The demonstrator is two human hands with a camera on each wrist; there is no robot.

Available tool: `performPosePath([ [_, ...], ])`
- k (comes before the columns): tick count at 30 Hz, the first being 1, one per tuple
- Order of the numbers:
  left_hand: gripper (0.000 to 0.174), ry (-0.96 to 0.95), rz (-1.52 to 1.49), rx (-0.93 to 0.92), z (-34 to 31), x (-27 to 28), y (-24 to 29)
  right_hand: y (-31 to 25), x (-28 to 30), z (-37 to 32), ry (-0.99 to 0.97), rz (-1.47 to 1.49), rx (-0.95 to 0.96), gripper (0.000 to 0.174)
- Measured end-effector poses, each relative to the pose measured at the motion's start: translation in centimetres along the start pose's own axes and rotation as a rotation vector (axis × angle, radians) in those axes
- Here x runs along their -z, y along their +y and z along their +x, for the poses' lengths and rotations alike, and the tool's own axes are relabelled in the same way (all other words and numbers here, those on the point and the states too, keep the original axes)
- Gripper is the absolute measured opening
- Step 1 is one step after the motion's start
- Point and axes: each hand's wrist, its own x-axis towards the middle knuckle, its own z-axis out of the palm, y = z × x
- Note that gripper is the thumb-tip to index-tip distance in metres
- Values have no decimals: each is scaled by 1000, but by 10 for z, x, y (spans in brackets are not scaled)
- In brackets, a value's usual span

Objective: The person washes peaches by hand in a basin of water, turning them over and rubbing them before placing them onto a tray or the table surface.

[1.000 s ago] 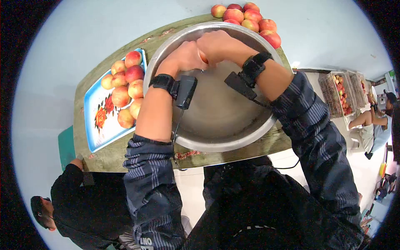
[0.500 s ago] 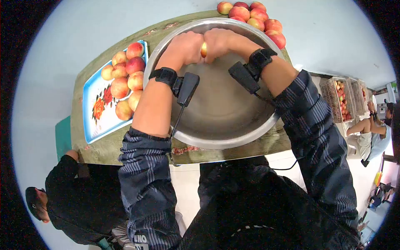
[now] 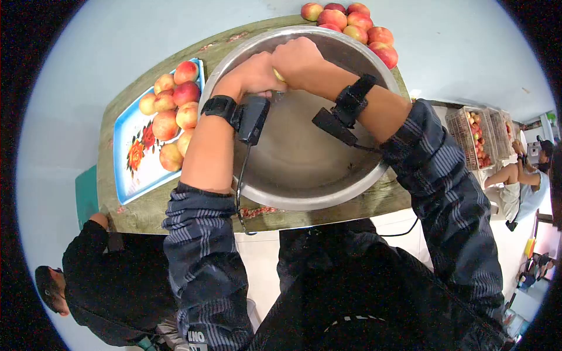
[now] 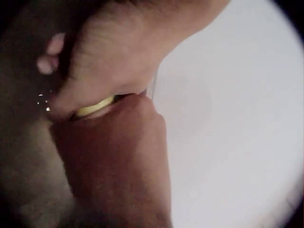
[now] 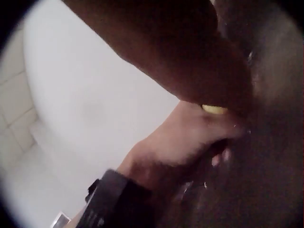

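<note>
A large metal basin (image 3: 316,202) of cloudy water stands on the table. Over its far left part the left hand (image 3: 254,75) and right hand (image 3: 297,58) meet, both curled round one fruit (image 3: 279,75). Only a yellow sliver of the fruit (image 4: 97,106) shows between the hands in the left wrist view, and a small yellow patch of the fruit (image 5: 214,109) in the right wrist view. The fingertips of the right hand are mostly hidden.
A blue-rimmed tray (image 3: 120,175) with several red-yellow fruits stands left of the basin on the wooden table (image 3: 108,146). More fruits (image 3: 358,22) lie behind the basin. Crates of fruit (image 3: 462,137) and a seated person (image 3: 530,178) are at the right; another person (image 3: 117,286) is at the lower left.
Both hands, around the fruit, have shifted slightly left from half a second ago and turned against each other. Less of the fruit shows between them now.
</note>
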Motion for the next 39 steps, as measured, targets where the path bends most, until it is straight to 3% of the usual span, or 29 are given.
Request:
performPosePath([
  [4, 27, 54, 126, 15, 0, 1, 12, 7, 6, -4, 17, 43, -31, 26],
  [7, 33, 229, 648, -285, 19, -6, -3, 31, 17, 0, -299, 278, 34, 36],
  [8, 34, 236, 675, -260, 22, -6, -5, 45, 4, 4, -272, 433, 80, 45],
  [11, 37, 264, 746, -218, 25, -9, 6, 54, 1, 6, -515, 693, -49, 44],
  [14, 34, 298, 819, -196, 17, -12, 12, 53, -1, 4, -500, 743, -31, 44],
  [17, 32, 298, 876, -120, 10, -7, 21, 40, 11, -1, -228, 428, 40, 41],
  [22, 35, 374, 795, -127, 9, -8, 14, 27, 13, -3, -201, 341, -129, 38],
  [26, 45, 325, 725, 9, 9, -9, 11, 15, 4, -1, -106, 260, -183, 38],
  [32, 42, 239, 626, -21, 16, -6, -4, 10, 3, 0, 4, 153, -86, 34],
  [34, 39, 277, 641, -20, 8, -8, 7, 18, 9, -1, -149, 253, -39, 31],
  [37, 31, 238, 941, -3, 1, -12, 31, 41, -8, 3, -298, 533, 85, 37],
  [38, 28, 259, 991, -61, 2, -14, 29, 49, -19, 6, -328, 651, 132, 41],
  [39, 25, 281, 1043, -121, 5, -15, 29, 49, -15, 6, -407, 675, 64, 43],
])
